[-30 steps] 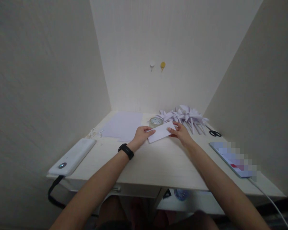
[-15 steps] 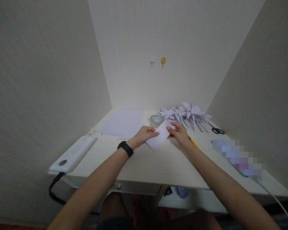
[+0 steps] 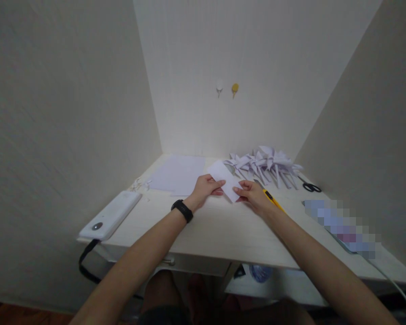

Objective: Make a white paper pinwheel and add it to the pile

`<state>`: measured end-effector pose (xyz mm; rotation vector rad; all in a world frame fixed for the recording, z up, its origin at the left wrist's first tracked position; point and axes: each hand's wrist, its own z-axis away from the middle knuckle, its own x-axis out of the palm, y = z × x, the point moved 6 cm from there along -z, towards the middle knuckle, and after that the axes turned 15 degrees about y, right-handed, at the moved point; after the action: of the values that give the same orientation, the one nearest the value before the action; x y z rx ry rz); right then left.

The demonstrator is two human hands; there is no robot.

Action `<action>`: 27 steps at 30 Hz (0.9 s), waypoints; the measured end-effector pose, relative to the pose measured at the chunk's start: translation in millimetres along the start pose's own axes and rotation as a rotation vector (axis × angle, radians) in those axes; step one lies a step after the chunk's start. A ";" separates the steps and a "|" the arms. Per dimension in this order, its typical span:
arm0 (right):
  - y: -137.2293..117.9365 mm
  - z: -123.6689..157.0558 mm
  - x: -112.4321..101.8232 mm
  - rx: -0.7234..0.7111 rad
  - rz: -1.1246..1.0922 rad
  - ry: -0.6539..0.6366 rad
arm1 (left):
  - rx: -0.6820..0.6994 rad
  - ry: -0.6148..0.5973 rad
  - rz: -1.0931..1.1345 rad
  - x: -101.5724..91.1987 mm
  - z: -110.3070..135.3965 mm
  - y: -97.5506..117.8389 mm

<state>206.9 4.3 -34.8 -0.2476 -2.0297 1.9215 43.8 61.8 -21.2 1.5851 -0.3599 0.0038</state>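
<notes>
Paper slip mid-desk, paper sheet left, folded pile behind right, scissors far right

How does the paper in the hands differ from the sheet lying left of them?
The held piece is small and narrow, the flat sheet far larger. The held piece is pinched between the left hand and right hand and slanted; the flat sheet lies untouched on the table. Both are plain pale paper.

White paper slip pinched between left hand and right hand above the desk
</notes>
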 end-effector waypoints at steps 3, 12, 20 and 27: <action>0.6 -5.4 -8.7 -0.015 0.042 0.018 | 0.025 0.024 0.008 -6.3 -2.8 8.9; 2.1 -10.2 -16.9 -0.023 0.077 0.035 | 0.098 -0.021 -0.239 -17.8 -13.6 4.0; -4.2 -8.0 -18.6 -0.010 -0.090 0.118 | 0.066 0.005 -0.183 -18.4 -14.2 -0.3; 1.0 -8.0 -20.6 0.003 -0.042 0.121 | 0.025 -0.056 -0.161 -13.3 -10.4 -2.1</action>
<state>228.7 4.7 -38.0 -0.3103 -1.9394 1.8382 34.0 74.9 -25.7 1.6371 -0.2756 -0.1603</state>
